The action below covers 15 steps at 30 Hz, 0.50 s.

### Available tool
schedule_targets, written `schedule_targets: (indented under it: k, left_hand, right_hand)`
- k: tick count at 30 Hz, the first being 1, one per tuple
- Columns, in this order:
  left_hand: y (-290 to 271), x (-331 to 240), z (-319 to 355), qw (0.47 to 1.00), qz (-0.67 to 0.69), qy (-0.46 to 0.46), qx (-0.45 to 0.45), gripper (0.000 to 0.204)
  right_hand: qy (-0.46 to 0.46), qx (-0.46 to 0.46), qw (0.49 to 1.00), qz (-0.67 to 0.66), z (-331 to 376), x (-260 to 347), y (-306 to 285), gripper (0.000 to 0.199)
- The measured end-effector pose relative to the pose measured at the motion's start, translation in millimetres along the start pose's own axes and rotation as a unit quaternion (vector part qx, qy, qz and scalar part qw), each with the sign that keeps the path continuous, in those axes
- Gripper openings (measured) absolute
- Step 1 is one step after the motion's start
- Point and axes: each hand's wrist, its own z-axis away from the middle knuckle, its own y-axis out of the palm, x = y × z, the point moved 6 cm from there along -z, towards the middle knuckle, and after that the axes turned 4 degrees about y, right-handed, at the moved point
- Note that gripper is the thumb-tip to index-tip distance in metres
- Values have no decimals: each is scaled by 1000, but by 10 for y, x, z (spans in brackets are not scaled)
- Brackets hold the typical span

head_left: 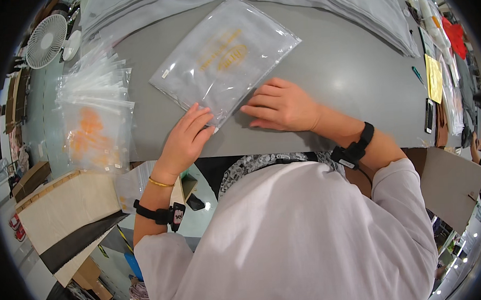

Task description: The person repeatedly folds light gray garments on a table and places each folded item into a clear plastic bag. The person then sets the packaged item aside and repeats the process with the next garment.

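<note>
A clear plastic zip bag (223, 57) with gold printing lies on the grey table (350, 70), holding a folded grey cloth. My left hand (186, 139) rests flat at the bag's near corner, its fingertips on the bag's edge. My right hand (281, 105) lies flat, fingers spread, on the table right beside the bag's near right edge, its fingertips touching it. Neither hand grips anything. Both wrists wear black bands, and a gold bangle sits on the left one.
A stack of empty clear bags (96, 102) lies at the table's left end. Folded grey cloth (352, 5) is piled along the far edge. A white fan (46, 40) stands far left. Cardboard boxes (66, 211) sit below left. Papers and small items lie at the right.
</note>
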Motion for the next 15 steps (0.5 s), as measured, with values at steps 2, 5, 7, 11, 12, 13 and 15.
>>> schedule_targets:
  k: [2, 5, 7, 11, 12, 13, 15]
  left_hand:
    - [40, -9, -23, 999, 25, -21, -13, 18]
    - [55, -52, -64, 998, 45, -40, -31, 20]
    - [40, -79, -65, 996, 59, -51, -45, 20]
    - [40, -89, 30, 992, 89, -63, -65, 17]
    - [41, -77, 72, 990, 99, -68, -71, 16]
    - [55, -79, 111, 992, 97, -60, -61, 16]
    - [41, -86, 185, 993, 97, -44, -52, 17]
  right_hand:
    - [4, 67, 998, 0, -31, 129, 230, 37]
    - [-41, 42, 998, 19, -129, 258, 578, 20]
    - [-58, 40, 997, 28, -118, 264, 717, 15]
    - [-131, 96, 985, 64, 72, 2, 527, 13]
    - [-126, 113, 982, 83, 124, -149, 368, 13]
    - [-125, 120, 977, 127, 182, -328, 179, 14]
    - [-110, 136, 967, 187, 294, -708, -246, 13]
